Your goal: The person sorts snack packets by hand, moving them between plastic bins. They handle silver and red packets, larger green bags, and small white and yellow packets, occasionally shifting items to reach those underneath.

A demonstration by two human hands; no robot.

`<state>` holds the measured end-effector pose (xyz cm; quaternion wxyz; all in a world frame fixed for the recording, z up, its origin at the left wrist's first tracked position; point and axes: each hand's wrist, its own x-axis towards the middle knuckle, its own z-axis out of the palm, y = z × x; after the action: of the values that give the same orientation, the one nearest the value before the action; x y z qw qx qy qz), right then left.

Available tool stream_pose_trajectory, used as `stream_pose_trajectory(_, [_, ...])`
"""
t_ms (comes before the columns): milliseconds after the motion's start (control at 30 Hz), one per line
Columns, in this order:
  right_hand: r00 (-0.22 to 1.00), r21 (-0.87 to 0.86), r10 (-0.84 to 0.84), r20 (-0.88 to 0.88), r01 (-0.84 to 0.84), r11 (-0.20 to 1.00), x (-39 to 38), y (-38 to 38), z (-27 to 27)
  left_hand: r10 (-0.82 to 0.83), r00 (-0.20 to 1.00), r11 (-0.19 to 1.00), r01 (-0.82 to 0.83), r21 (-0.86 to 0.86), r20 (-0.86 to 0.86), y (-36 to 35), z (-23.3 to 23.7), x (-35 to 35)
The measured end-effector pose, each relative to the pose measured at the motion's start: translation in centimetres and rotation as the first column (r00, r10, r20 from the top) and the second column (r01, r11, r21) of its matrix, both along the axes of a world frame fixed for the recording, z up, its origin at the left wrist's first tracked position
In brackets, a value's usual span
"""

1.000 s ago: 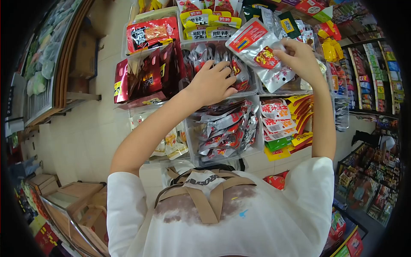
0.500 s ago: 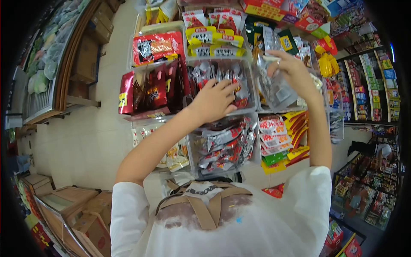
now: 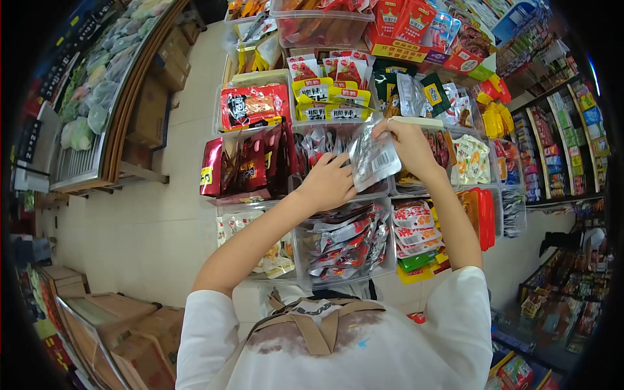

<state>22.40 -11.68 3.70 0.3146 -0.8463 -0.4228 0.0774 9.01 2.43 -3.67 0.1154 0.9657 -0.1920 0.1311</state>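
A silvery packet with a barcode (image 3: 376,160) hangs tilted over the middle bin, its upper edge gripped by my right hand (image 3: 404,144). My left hand (image 3: 327,184) lies at the packet's lower left, over the bin of silver and red packets (image 3: 313,144); some of its fingertips are hidden by the packet, so its grip is unclear. Dark red packets (image 3: 251,164) stand in the bin to the left. Nearer my body is a bin of silver and red packets (image 3: 344,240). Yellow and white packets (image 3: 331,101) fill the bin beyond my hands.
Red and white packets (image 3: 416,227) lie near my right forearm. A red box (image 3: 400,49) and a clear tub (image 3: 325,29) stand farther back. Wrapped vegetables (image 3: 97,117) are on a stand at the left, cardboard boxes (image 3: 146,331) at lower left, shelves (image 3: 565,136) at the right.
My right hand has moved left with the silvery packet, away from the right bin. My left hand now sits beside the packet. The view has shifted, showing more bins at the back.
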Motion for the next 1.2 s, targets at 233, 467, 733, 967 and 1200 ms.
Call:
stream_pose_trajectory(233, [0.958, 0.039, 0.183, -0.222, -0.179, 0.983, 2.6, -1.7, 3.7, 0.048, 0.999, 0.999, -0.048, -0.02, 0.025, -0.4, 0.1, -0.2])
stream_pose_trajectory(467, [0.738, -0.283, 0.573, 0.358, -0.499, 0.819, 1.7, 2.5, -1.3, 0.068, 0.997, 0.997, -0.067, -0.045, 0.021, -0.6, -0.5, -0.2])
stream_pose_trajectory(733, [0.967, -0.289, 0.006, 0.256, 0.071, 0.955, 0.5, -2.3, 0.8, 0.054, 0.998, 0.998, -0.053, -0.035, 0.017, -0.7, 0.0, -0.3])
stream_pose_trajectory(967, [0.97, -0.562, -0.232, -0.07, 0.154, 0.813, -1.4, -3.3, -1.9, 0.01, 1.0, 0.999, -0.01, 0.04, 0.0, -0.5, -0.2, -0.3])
stream_pose_trajectory(1200, [0.931, -0.083, -0.288, -0.225, 0.277, 0.957, 0.6, -5.6, -3.2, 0.008, 0.993, 0.998, -0.001, -0.065, 0.117, -0.3, -1.0, 0.1])
